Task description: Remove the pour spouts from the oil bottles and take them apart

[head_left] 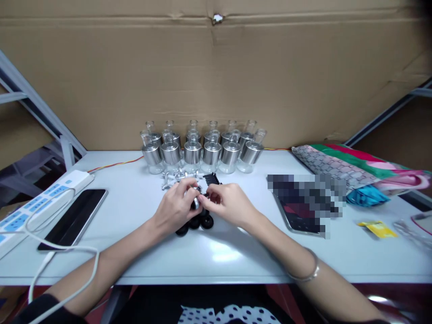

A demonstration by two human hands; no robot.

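My left hand (178, 202) is closed around a small round part (195, 204) with a silver rim and a black section. Beside it, my right hand (227, 202) pinches a small black piece (206, 195) against or close to that part; the fingers hide whether they touch. Below the hands lie several round black caps (207, 221) with ringed tops. Silver metal fittings (168, 179) are scattered just beyond my left hand. A group of thin black pieces (212, 178) lies side by side beyond my right fingers.
Two rows of glass bottles (192, 153) with metal sleeves stand at the back. A white power strip (43, 202), a phone (74, 218) and a looping white cable (96, 265) are left. Right are a partly blurred phone (297, 211), a yellow packet (378, 228) and a colourful bag (357, 166).
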